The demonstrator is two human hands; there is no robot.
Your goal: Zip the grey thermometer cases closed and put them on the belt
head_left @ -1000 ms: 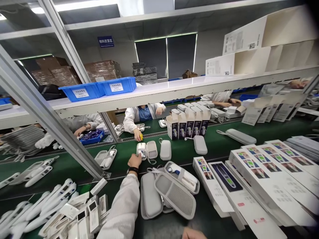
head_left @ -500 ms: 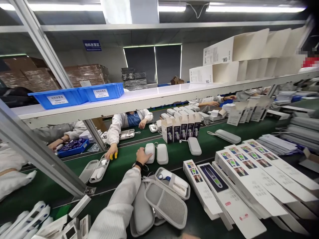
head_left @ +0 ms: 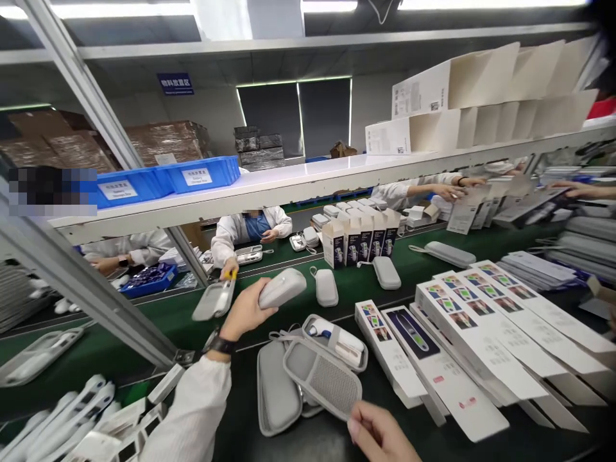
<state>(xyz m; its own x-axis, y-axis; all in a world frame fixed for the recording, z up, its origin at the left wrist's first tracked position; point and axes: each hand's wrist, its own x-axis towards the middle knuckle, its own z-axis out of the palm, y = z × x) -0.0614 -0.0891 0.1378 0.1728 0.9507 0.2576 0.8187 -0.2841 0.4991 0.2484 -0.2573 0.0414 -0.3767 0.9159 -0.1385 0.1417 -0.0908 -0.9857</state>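
My left hand is closed around a grey zip case, lifted above the green conveyor belt. At the bottom, my right hand has its fingers curled, with the tips at the lower corner of an open case's mesh lid; whether they grip anything is hidden. Behind that lid lies an open case holding a white-and-blue thermometer. Beside them rests a shut grey case. Another small grey case sits on the belt, right of the lifted one.
White printed cartons lie at the right. Dark-fronted boxes stand across the belt. A co-worker's hand touches an open case. White thermometers lie lower left. A metal post slants up at the left.
My left hand has lifted the grey case off the belt and drawn it nearer. My right hand has come up into view at the bottom. The co-worker's open case has shifted right.
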